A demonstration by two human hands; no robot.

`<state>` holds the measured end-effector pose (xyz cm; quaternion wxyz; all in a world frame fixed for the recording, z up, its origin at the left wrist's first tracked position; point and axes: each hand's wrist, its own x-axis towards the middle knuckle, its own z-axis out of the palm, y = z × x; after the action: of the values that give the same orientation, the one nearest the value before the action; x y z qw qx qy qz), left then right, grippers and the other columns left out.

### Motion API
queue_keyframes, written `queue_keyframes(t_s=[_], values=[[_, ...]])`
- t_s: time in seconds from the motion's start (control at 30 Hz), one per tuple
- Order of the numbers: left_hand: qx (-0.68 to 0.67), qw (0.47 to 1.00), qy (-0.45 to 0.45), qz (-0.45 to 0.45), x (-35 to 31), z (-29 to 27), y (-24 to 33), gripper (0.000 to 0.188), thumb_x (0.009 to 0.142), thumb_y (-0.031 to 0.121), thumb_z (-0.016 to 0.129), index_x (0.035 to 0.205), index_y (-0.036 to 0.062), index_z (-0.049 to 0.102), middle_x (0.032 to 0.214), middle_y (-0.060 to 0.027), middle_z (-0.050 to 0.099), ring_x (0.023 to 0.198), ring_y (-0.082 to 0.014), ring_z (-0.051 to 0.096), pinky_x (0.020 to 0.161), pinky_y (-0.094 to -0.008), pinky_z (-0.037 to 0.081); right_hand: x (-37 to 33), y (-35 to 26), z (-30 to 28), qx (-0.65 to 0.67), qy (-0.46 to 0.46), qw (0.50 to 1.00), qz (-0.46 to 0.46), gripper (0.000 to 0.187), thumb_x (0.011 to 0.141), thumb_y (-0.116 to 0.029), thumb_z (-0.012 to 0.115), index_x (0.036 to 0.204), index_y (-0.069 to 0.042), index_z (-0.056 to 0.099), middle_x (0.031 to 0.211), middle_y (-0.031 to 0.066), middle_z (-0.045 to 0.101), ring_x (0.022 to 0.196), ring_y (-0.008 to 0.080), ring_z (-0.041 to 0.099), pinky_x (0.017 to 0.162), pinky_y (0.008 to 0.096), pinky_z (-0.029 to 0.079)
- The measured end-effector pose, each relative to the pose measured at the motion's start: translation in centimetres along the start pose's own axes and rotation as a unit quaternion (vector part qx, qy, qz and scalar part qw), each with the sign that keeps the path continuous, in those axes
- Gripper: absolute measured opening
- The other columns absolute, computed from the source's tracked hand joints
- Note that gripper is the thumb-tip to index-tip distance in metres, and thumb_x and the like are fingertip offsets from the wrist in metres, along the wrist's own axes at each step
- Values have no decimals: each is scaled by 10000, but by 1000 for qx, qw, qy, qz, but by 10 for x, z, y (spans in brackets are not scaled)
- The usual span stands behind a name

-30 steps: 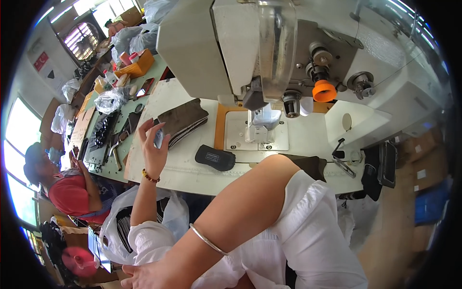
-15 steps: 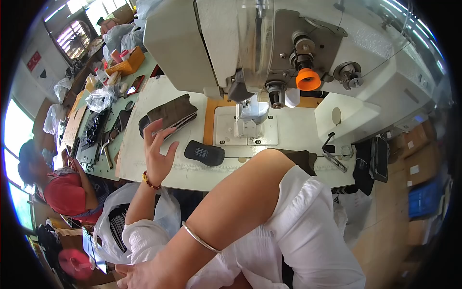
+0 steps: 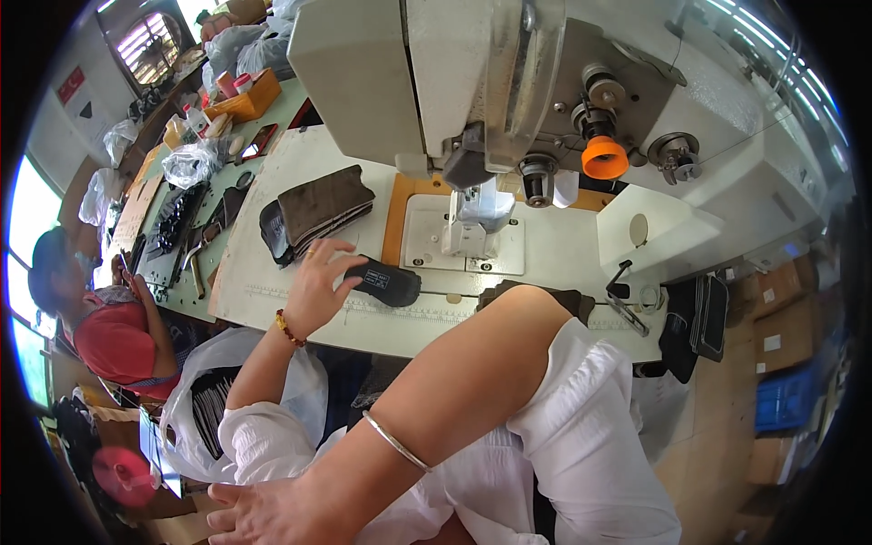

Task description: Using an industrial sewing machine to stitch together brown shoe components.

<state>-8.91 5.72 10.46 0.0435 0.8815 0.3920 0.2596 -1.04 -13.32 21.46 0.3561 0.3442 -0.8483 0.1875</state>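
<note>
A small black padded fabric piece with a pale printed patch lies on the sewing machine table. My left hand, a beaded bracelet at its wrist, is at the piece's left end, thumb and fingertips spread to either side. Beyond that hand rests a stack of brown fabric pieces with a dark one at its left end. Crossing low in front of my body, my right arm wears a silver bangle. My right hand is at the lower left, fingers apart, nothing visible in it, partly cut off by the lower edge.
The sewing machine stands over its metal plate. Brown fabric shows behind my right elbow; black pieces hang at the right edge. A white plastic bag holds dark striped pieces. A person in red sits at the left.
My left hand has come down from beside the brown stack to the black padded piece. My right hand has shifted slightly, its fingers more spread. The view has shifted a little.
</note>
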Motion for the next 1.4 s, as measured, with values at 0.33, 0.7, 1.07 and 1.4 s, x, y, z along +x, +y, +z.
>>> queue_keyframes(t_s=[0.33,0.7,1.07,1.4], values=[[27,992,-124,6,-3,22,-2,490,750,63,828,1221,64,694,1209,-107,653,1128,-338,612,949,-430,517,20,-7,-29,131,-112,982,73,311,887,-334,636,807,-53,742,1096,180,667,1093,355,612,894,446,481],[-9,988,-150,35,15,11,-10,526,713,109,861,1219,86,717,1088,-77,656,1046,-302,631,879,-409,540,-191,-63,-87,-49,66,916,393,141,949,-261,695,959,-121,685,972,76,620,1023,308,617,895,457,467],[-9,976,-212,46,27,11,-33,399,826,202,775,1211,104,738,1075,-105,658,1011,-334,632,891,-432,527,-300,-155,-117,-336,-85,637,688,771,670,-268,909,1335,-14,612,1274,111,597,1192,304,563,1045,421,446],[273,959,-74,5,2,70,3,90,836,176,686,895,127,732,964,-30,635,1022,-221,632,656,-311,579,-297,-137,-125,-309,-91,609,725,594,722,-143,889,1241,3,640,1125,193,595,1101,398,563,980,469,446]])
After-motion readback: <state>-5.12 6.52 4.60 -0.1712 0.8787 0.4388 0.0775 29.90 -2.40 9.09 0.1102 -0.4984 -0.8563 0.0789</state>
